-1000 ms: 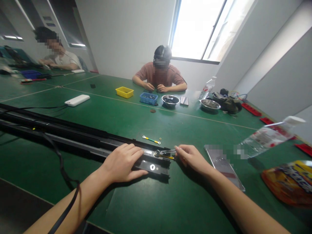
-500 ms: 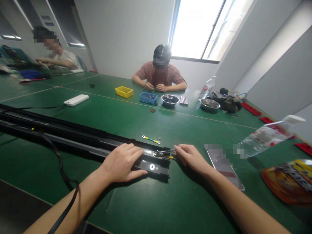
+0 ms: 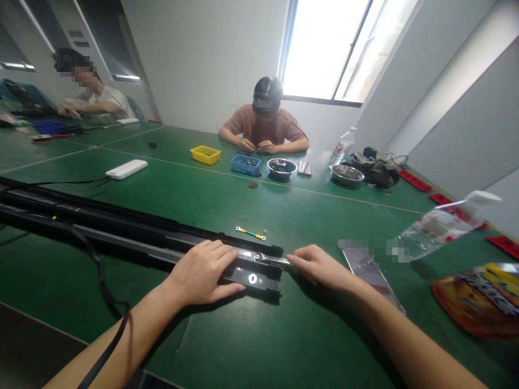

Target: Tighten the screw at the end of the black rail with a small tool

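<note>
A long black channel-shaped rail (image 3: 133,229) lies across the table, its cut end near the middle of the view. Over that end my left hand (image 3: 205,270) is laid, fingers across the rail and thumb along the near side, gripping it. My right hand (image 3: 312,265) pinches the handle of a slim metal wrench (image 3: 278,261), whose far end lies inside the rail's end. Just left of the wrench tip a small nut (image 3: 257,256) sits on the rail. Behind the rail rest a green-yellow ground wire (image 3: 251,233) with ring terminals and a tiny brass-coloured ring (image 3: 265,231).
To my right lie a phone (image 3: 371,275), a tilted water bottle (image 3: 450,224) and an orange snack bag (image 3: 478,300). Farther back stand a yellow bin (image 3: 205,155), a blue bin (image 3: 245,164) and metal bowls (image 3: 282,168). A black cable (image 3: 99,270) crosses my left forearm. Two people sit beyond.
The wrench head has come off the nut and shifted slightly right and down, leaving the nut in plain view. My left hand stays on the rail.
</note>
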### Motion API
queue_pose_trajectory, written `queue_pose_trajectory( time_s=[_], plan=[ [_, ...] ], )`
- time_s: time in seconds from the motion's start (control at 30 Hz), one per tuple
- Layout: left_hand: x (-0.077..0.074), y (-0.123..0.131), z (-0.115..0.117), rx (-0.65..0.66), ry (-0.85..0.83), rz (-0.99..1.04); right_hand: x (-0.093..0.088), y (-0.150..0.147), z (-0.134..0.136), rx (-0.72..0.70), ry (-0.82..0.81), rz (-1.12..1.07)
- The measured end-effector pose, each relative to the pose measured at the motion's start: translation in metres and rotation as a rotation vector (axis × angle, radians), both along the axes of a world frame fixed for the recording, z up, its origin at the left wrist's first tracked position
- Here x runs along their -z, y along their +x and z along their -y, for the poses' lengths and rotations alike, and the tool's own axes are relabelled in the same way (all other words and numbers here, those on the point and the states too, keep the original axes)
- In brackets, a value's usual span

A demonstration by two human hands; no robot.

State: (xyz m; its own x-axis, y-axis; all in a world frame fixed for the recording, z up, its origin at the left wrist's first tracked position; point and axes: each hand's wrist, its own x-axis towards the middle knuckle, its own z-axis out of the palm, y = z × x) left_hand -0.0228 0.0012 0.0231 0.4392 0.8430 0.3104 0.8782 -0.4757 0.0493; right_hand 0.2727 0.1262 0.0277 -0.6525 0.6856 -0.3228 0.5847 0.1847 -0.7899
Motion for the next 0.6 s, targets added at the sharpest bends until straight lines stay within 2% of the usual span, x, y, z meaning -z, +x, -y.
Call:
queue_pose_trajectory(
  time_s=[0.23,0.6],
  plan=[
    [0.001,0.0,0.0,0.009,0.031,0.021,-0.003,0.0,0.012,-0.097,-0.084,0.06],
    [0.001,-0.001,0.001,0.0,0.0,0.0,-0.012,0.001,0.011,-0.133,-0.175,0.056]
  ],
)
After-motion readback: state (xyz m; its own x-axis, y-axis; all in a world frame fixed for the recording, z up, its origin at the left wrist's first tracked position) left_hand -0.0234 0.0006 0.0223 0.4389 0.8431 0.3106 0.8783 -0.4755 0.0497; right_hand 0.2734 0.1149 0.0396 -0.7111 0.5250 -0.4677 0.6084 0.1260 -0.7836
